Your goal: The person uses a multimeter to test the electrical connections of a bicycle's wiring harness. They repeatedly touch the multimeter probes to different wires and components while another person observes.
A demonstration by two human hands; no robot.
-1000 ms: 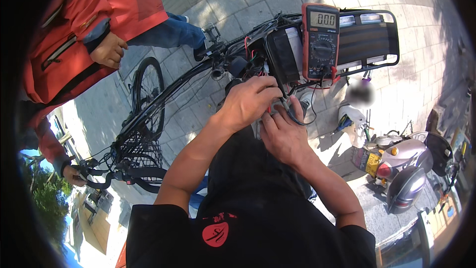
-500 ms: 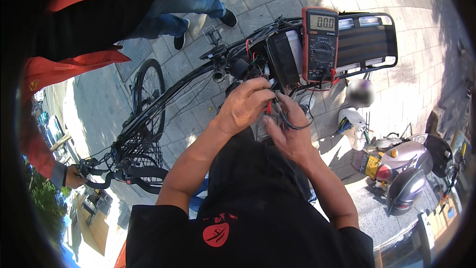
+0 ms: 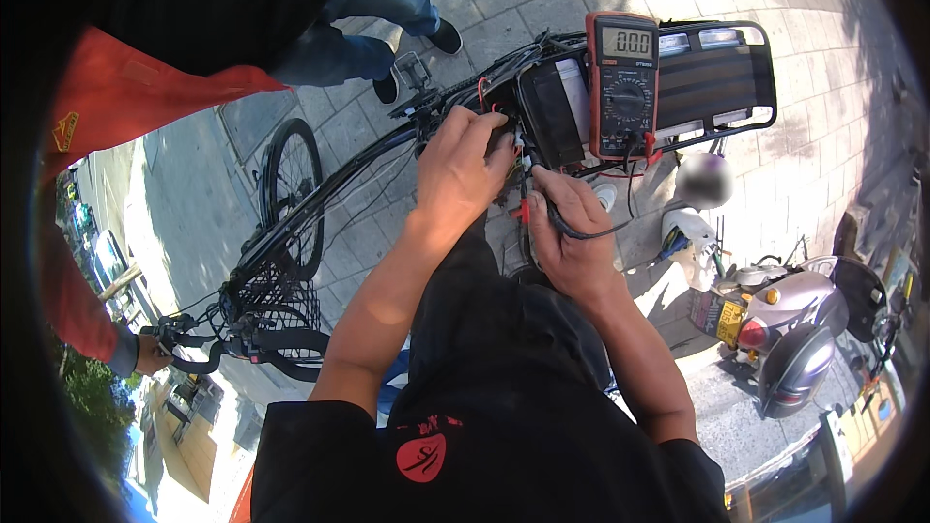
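Note:
My left hand (image 3: 463, 167) reaches into the bundle of wires (image 3: 520, 147) at the middle of the electric bike, fingers bent together; what lies between them is hidden. Beside it, my right hand (image 3: 578, 232) is closed around test probes. The red probe (image 3: 524, 211) sticks out on its left side, and a black lead (image 3: 593, 234) loops out past the fingers. A red-framed multimeter (image 3: 625, 87) lies across the bike behind my hands, its screen lit with digits and leads plugged into its lower end. Left of the meter is a black box-shaped part (image 3: 552, 116).
The bike's rear rack (image 3: 717, 87) extends to the right; its front wheel (image 3: 291, 194) and basket (image 3: 286, 305) are at left. Another person in a red vest (image 3: 165, 97) stands at left, a hand (image 3: 152, 353) on the handlebar. A parked scooter (image 3: 794, 320) stands at right.
My left hand has moved up and left, away from the probes and into the wires. My right hand has shifted slightly right and down, still holding the probes. The other person has leaned in.

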